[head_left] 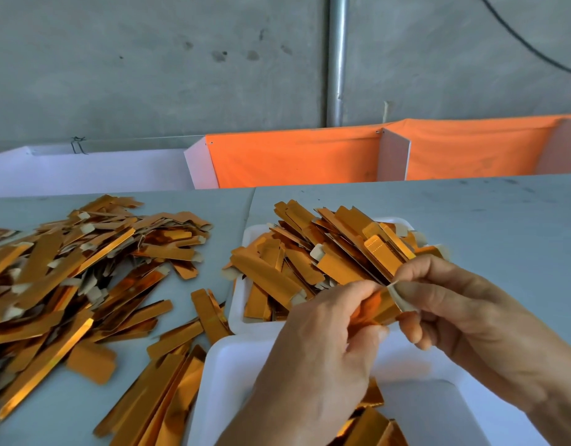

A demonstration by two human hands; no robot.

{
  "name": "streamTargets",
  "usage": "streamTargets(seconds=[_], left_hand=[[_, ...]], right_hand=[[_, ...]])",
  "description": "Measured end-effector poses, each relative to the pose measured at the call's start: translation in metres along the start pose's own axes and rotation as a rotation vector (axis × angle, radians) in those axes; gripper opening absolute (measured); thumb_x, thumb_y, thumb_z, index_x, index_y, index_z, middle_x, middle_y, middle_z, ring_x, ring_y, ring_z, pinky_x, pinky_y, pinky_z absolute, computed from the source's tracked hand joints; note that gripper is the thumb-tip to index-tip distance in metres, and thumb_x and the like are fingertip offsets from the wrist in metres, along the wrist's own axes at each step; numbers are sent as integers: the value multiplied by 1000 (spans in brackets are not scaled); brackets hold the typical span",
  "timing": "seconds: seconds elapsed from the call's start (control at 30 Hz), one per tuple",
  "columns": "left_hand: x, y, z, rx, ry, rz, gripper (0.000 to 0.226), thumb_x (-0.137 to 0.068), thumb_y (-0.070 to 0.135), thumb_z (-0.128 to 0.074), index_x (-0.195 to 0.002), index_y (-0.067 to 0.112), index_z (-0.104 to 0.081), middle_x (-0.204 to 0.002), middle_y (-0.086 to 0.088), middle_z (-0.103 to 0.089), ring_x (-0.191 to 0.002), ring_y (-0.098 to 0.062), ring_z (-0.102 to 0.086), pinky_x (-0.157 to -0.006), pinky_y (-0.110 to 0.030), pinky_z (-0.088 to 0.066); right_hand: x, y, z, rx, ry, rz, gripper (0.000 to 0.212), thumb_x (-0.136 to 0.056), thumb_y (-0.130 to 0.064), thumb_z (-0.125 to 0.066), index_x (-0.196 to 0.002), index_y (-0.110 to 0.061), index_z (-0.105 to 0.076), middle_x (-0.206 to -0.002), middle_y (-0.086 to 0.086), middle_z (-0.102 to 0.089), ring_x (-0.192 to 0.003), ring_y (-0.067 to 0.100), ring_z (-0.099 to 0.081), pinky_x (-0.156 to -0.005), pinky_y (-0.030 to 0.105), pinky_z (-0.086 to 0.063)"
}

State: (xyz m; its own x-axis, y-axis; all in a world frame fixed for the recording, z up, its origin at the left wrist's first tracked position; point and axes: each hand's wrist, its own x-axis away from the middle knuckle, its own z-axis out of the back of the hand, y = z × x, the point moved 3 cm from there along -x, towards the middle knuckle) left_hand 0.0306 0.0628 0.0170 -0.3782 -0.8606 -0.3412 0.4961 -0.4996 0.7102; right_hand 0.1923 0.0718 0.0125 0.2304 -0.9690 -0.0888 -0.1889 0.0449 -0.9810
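Gold foil strip (374, 305) — held between both hands, over near white tray (220, 358). Left hand (319, 342) curled round strip body; right hand (464, 304) pinching pale end tab (403, 300). Likely folding tab: grip close to crease, keep strip flat. Filled tray (237, 304) just beyond hands — loose pile (68, 268) to their left.

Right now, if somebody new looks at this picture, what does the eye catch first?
First, at centre right, the left hand and the right hand pinch one gold strip between them. Then comes the big heap of gold strips on the table at left, and the orange cloth behind.
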Motion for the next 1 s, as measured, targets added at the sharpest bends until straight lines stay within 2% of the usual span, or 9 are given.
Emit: streamTargets(seconds=[0.13,0.3,0.37,0.5,0.57,0.73,0.83,0.9,1.0], left_hand=[[0,0,0,26,17,6,33,-93,36,-53,-125,41,-48,-90,29,-50,-93,4,-51,-70,-1,-39],[0,-1,1,16,-6,-16,30,-94,37,-51,-123,42,-48,-84,28,-50,-89,4,-49,-67,-5,-38],[0,-1,2,-2,-1,-28,30,-94,37,-51,-124,43,-48,-90,29,-50,-94,0,-48,-68,-7,-37],[-1,-1,2,-27,-20,-61,32,-95,34,-51,-126,41,-48,-102,28,-48,-101,-2,-46,-74,-9,-36],[-1,-3,2,-26,-20,-66,34,-95,34,-50,-128,42,-47,-107,28,-48,-105,-1,-46,-77,-8,-37],[0,-4,3,-7,-29,-77,43,-97,34,-47,-139,41,-39,-119,31,-43,-114,7,-41,-85,1,-33],[0,-5,2,-29,-37,-85,47,-97,34,-45,-143,38,-34,-121,29,-41,-114,6,-40,-86,-1,-34],[0,-4,1,-53,-41,-95,48,-98,33,-44,-144,37,-31,-121,28,-39,-112,6,-40,-85,1,-32],[1,-2,0,-80,-46,-115,49,-98,31,-45,-144,35,-31,-119,26,-38,-109,8,-37,-85,2,-29]], right_hand=[[0,-1,2,59,6,72,46,-51,-41,-90,-79,-12,-68,-64,6,-60,-48,16,-57,-45,20,-46],[0,-4,1,196,27,176,51,-51,-53,-86,-79,-15,-67,-65,8,-60,-51,18,-56,-48,21,-46],[0,-4,0,219,29,216,42,-59,-48,-84,-79,-16,-67,-65,8,-60,-51,18,-56,-48,23,-46],[3,-5,-1,273,21,255,2,-78,-19,-68,-78,-17,-69,-65,7,-61,-54,19,-58,-51,24,-49],[4,-6,0,278,-1,231,6,-84,-22,-68,-83,-16,-70,-70,10,-64,-59,21,-61,-55,24,-51],[7,-10,1,273,-99,179,50,-61,-53,-82,-93,-17,-70,-78,12,-67,-67,22,-64,-60,27,-53],[6,-10,1,309,-82,178,38,-63,-43,-83,-89,-19,-70,-74,8,-67,-64,22,-64,-58,27,-53],[5,-9,0,327,-56,178,19,-68,-29,-74,-84,-20,-69,-71,7,-66,-62,21,-64,-57,26,-53],[6,-9,-2,339,-42,173,9,-74,-16,-65,-82,-19,-65,-66,7,-64,-59,20,-62,-56,24,-52]])
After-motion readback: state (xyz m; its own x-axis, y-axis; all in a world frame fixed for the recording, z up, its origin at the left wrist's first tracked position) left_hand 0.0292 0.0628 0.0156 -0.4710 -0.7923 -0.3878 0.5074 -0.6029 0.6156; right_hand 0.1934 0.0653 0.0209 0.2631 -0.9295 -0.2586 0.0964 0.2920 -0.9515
